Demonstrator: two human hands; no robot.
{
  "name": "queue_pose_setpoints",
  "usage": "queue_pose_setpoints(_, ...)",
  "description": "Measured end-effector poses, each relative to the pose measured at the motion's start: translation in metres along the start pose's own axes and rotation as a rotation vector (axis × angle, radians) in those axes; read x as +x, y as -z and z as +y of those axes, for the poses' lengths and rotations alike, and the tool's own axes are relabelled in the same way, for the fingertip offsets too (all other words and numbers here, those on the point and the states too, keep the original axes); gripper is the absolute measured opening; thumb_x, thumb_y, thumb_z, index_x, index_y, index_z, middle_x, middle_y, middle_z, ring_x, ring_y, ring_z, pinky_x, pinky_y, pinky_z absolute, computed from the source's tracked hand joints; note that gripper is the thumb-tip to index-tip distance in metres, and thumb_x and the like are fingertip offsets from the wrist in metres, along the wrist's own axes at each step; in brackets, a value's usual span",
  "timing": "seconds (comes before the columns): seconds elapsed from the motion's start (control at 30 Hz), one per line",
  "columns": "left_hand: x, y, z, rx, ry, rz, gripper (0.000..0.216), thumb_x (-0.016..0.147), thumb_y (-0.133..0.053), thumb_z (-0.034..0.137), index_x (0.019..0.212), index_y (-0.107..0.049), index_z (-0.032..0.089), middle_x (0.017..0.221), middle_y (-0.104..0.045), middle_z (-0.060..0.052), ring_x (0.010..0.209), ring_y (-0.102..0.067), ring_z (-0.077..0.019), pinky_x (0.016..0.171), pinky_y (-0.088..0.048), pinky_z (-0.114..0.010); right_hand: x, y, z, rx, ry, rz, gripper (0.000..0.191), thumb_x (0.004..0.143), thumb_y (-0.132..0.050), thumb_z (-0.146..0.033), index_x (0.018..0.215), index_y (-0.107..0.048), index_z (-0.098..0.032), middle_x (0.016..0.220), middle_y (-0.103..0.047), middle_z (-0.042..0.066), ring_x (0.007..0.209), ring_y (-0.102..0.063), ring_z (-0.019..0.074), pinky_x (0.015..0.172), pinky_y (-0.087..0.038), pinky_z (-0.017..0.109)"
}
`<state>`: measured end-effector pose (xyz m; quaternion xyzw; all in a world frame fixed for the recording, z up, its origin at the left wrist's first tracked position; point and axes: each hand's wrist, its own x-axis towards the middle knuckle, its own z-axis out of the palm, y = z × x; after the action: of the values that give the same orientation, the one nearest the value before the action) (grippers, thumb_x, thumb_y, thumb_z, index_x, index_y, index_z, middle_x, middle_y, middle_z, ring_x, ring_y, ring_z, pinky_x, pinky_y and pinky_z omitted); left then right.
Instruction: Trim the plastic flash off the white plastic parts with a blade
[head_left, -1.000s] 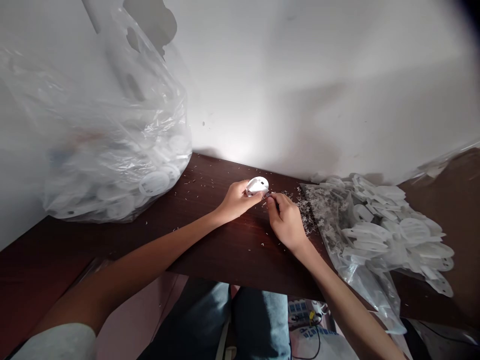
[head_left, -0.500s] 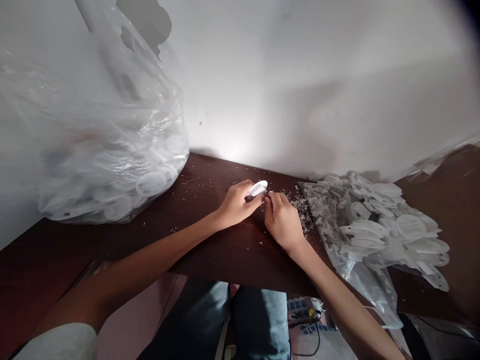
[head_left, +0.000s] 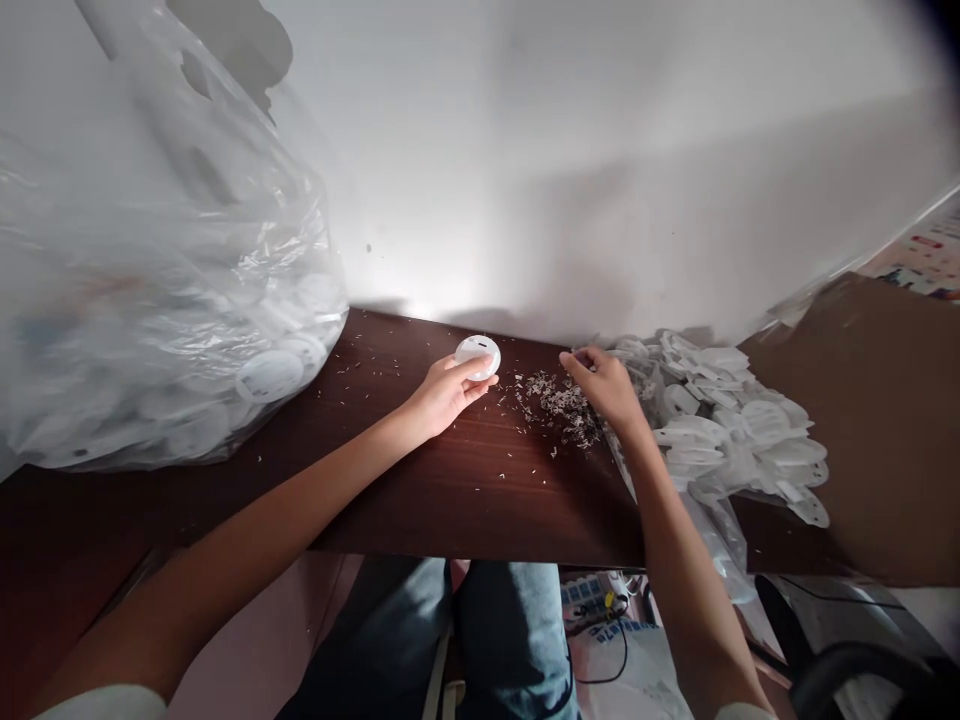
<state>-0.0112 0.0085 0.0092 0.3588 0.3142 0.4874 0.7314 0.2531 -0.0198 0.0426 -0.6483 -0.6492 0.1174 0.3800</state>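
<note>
My left hand (head_left: 444,392) grips a round white plastic disc (head_left: 474,350) by its edge, thumb on top and fingers beneath. The disc has a small dark slot and is held just above the dark tabletop (head_left: 420,490). My right hand (head_left: 606,388) is apart from it, over the heap of tiny white scraps (head_left: 562,405) and close to a pile of flat white plastic pieces (head_left: 750,430). Its fingers are curled toward the thumb; whatever they pinch, if anything, cannot be made out.
A large clear bag (head_left: 172,390) full of white round pieces stands at the left against the wall. The right-hand pile lies on clear plastic, with a brown cardboard box (head_left: 892,420) beyond it. Below the table are a power strip (head_left: 589,600) and cables.
My hands have moved apart: the left has drawn leftward and turned the disc face up, and the right has moved right over the scraps. The view has shifted right.
</note>
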Motion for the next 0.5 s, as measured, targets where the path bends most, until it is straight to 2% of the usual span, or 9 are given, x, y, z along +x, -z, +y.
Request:
queue_pose_setpoints(0.13,0.002,0.002,-0.001,0.042,-0.021,0.040,0.037,0.076,-0.089,0.028,0.107,-0.071,0.017,0.116,-0.074,-0.012,0.098,-0.071,-0.0203,0.093,-0.057,-0.036,0.012,0.005,0.031,-0.199,0.019,-0.272,0.027,0.086,-0.065,-0.043,0.074,-0.063,-0.020,0.075,-0.068,0.004,0.071,-0.058,0.0201,0.066,-0.037,0.031)
queue_pose_setpoints(0.23,0.002,0.004,-0.005,0.092,-0.035,0.079,0.039,0.077,-0.088,0.025,0.109,-0.066,0.018,0.115,-0.073,-0.010,0.093,-0.071,-0.0182,0.093,-0.057,-0.038,0.013,0.001,0.040,-0.258,0.040,-0.386,0.019,0.086,-0.063,-0.036,0.077,-0.065,-0.019,0.078,-0.070,0.004,0.072,-0.061,0.0201,0.066,-0.037,0.030)
queue_pose_setpoints(0.33,0.001,0.004,-0.007,0.145,-0.056,0.078,0.042,0.077,-0.087,0.025,0.111,-0.062,0.019,0.113,-0.072,-0.009,0.088,-0.072,-0.0173,0.091,-0.058,-0.040,0.013,-0.004,0.040,-0.306,0.052,-0.421,0.013,0.086,-0.062,-0.029,0.080,-0.067,-0.019,0.083,-0.073,0.006,0.077,-0.063,0.0207,0.067,-0.038,0.029)
queue_pose_setpoints(0.5,-0.002,0.003,-0.005,0.286,-0.112,0.052,0.044,0.079,-0.086,0.026,0.112,-0.058,0.018,0.111,-0.073,-0.011,0.086,-0.075,-0.0198,0.085,-0.059,-0.039,0.013,-0.008,0.038,-0.340,0.062,-0.404,0.009,0.086,-0.062,-0.025,0.084,-0.069,-0.019,0.088,-0.075,0.007,0.081,-0.065,0.0214,0.069,-0.039,0.029)
